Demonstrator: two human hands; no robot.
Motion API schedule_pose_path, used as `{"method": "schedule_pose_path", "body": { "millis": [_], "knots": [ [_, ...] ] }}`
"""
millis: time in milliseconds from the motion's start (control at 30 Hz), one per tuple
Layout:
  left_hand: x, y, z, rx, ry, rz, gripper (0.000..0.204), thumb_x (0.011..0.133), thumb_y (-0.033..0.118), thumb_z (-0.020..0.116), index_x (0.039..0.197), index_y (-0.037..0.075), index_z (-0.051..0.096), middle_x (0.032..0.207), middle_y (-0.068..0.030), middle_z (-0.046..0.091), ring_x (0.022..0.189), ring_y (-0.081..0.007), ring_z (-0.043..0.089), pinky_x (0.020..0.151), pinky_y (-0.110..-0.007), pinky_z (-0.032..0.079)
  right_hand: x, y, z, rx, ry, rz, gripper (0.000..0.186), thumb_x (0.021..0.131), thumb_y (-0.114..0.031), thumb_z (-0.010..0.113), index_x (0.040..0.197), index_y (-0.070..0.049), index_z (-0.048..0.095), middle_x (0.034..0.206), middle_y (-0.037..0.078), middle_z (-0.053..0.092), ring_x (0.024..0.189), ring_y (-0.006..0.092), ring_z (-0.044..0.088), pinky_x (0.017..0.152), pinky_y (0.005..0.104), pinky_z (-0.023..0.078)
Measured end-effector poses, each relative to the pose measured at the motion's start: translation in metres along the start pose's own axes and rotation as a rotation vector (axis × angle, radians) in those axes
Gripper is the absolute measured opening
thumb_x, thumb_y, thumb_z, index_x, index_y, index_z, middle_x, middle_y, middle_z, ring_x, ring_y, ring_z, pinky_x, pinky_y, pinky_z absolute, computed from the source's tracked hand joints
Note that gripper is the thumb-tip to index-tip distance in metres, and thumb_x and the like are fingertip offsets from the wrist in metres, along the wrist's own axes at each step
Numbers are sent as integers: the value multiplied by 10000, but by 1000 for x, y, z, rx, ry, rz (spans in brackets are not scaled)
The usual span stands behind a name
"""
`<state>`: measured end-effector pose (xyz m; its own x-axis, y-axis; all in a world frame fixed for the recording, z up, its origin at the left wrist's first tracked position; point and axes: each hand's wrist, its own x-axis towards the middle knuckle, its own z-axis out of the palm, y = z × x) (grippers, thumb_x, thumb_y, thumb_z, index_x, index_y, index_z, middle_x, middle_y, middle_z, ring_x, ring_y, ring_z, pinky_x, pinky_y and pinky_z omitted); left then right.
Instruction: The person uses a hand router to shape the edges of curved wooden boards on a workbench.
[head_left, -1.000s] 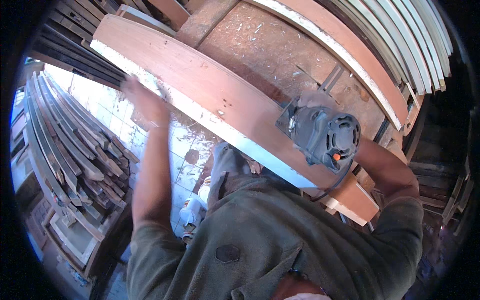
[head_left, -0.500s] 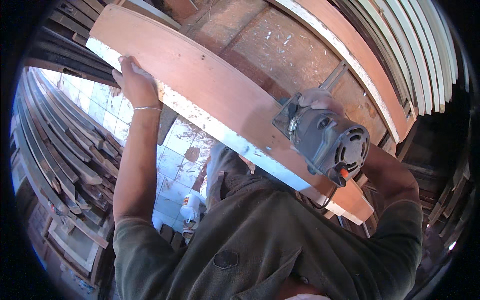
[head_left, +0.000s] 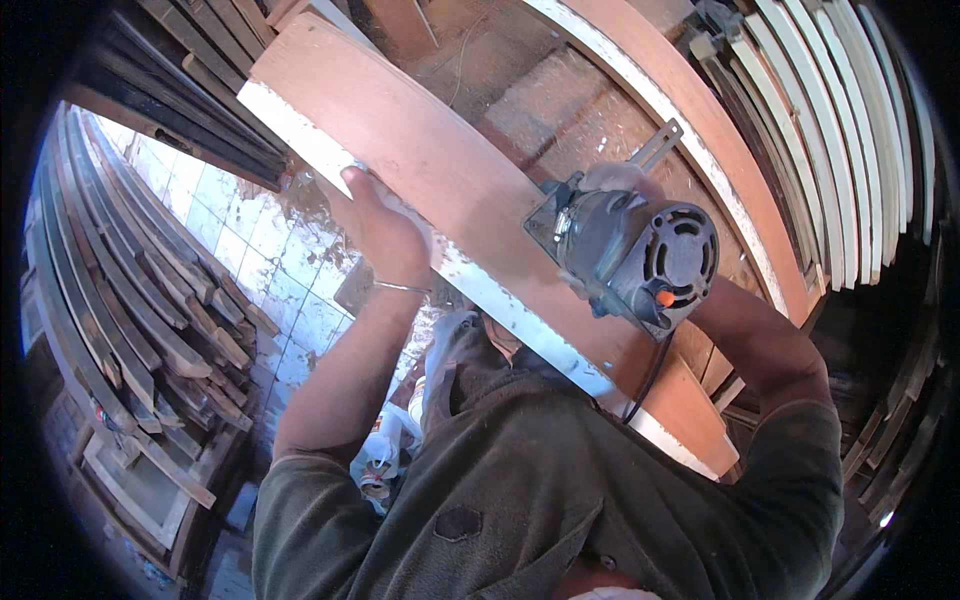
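A long flat wooden board (head_left: pixel 420 130), reddish-brown on top with a rough white near edge, slants from upper left to lower right before me. My left hand (head_left: pixel 388 235) grips its near edge, thumb up against the white side, the other fingers largely hidden. On the board's right half rests a dark trim router (head_left: pixel 645 255) with a square base, a vented round motor end and an orange button. Wrapped round the router's far side is my right hand (head_left: pixel 622 180), mostly covered by the tool. A slotted metal guide arm (head_left: pixel 657 143) sticks out beyond it.
Beyond the board lies a second curved board (head_left: pixel 690 130) over a chip-strewn wooden surface. Several pale curved strips (head_left: pixel 850 150) stand at the upper right. Dark curved slats (head_left: pixel 130 290) are stacked at left beside the tiled floor (head_left: pixel 225 200). A black cord (head_left: pixel 652 385) trails from the router.
My left hand has slid rightward along the board's near edge, closer to the router. The router has shifted slightly left along the board. The whole view has also shifted a little.
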<state>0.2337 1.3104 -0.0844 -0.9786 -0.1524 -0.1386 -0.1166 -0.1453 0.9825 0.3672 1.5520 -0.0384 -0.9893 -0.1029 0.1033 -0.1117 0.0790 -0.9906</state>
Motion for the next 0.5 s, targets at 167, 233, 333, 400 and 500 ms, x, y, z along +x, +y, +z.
{"method": "schedule_pose_path", "body": {
  "millis": [167, 233, 333, 400, 500],
  "knots": [
    [-4, -2, 2, 56, 64, 32, 606, 1052, 263, 407, 1527, -71, 234, 1415, -228, 436, 1299, -271, 452, 1102, -393, 350, 48, -18, 1, 44, -176, 131, 931, 628, -177, 951, 1389, -115, 417, 1245, 129, 577, 1145, 239, 599, 900, 419, 541],
    [-5, -8, 3, -7, 50, 34, 620, 1048, 255, 416, 1534, -75, 215, 1429, -232, 419, 1307, -273, 445, 1100, -395, 352, 57, -9, 1, 375, -69, 419, 811, 721, -239, 879, 1390, -119, 436, 1277, 121, 574, 1164, 248, 593, 926, 427, 537],
    [-4, -1, 5, -48, -10, 47, 645, 1041, 249, 437, 1538, -83, 196, 1455, -243, 382, 1320, -279, 433, 1100, -403, 352, 72, 14, 4, 982, 234, 812, 663, 843, -362, 767, 1386, -124, 471, 1333, 97, 566, 1197, 267, 580, 980, 436, 523],
    [-4, 3, 3, -27, -31, 62, 654, 1039, 252, 451, 1536, -88, 195, 1468, -250, 363, 1326, -285, 429, 1103, -409, 349, 89, 15, 10, 505, -73, 522, 666, 860, -371, 744, 1412, -126, 463, 1353, 89, 559, 1247, 253, 539, 1074, 425, 445],
    [-6, 8, 1, 104, -10, 96, 664, 1037, 261, 465, 1535, -88, 198, 1484, -260, 345, 1342, -312, 409, 1133, -423, 303, 115, 7, 18, -822, -292, 152, 621, 895, -378, 692, 1419, -126, 473, 1375, 82, 552, 1287, 242, 506, 1147, 413, 377]
  ]
}}
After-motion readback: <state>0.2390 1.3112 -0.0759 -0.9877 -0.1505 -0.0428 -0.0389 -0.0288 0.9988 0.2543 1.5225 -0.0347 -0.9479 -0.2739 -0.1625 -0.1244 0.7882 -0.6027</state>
